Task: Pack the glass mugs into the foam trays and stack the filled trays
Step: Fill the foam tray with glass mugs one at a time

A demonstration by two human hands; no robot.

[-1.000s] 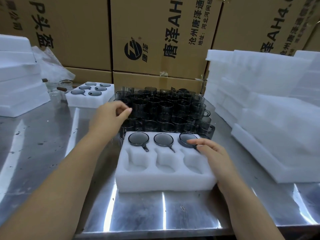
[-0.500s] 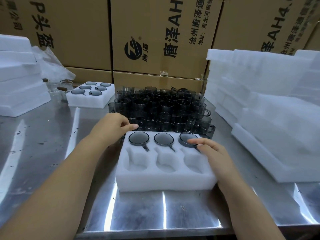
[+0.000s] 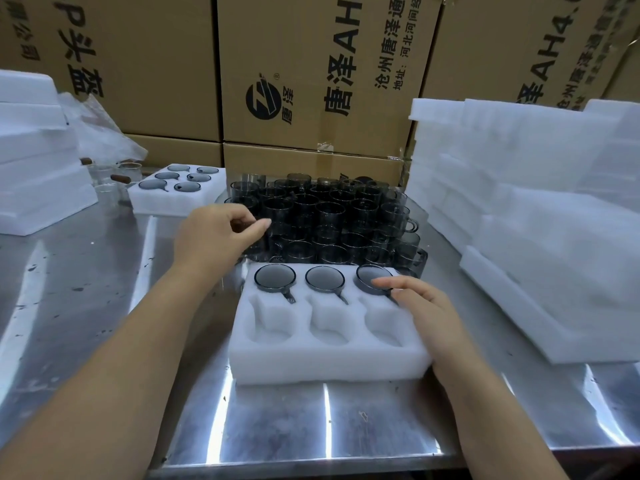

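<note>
**Glass mugs: half a tray filled, left hand at the loose cluster**

Glass mugs stand crowded together on the bench, just behind the foam tray. Three more sit in the tray's far row; its three near pockets are bare.

The left hand is at the cluster's near-left corner. Its grip is narrow, thumb and forefinger curled round something dark; whether it holds a mug I cannot tell. The right hand lies on the tray's right side, grip loose and flat, fingertips touching the rim of the far-right packed mug.

The likely trouble is the crowding. A mug lifted from the corner could catch a neighbour's handle and tip it onto the steel. The foam looks light, so it may skid if the right hand lets go.
</note>
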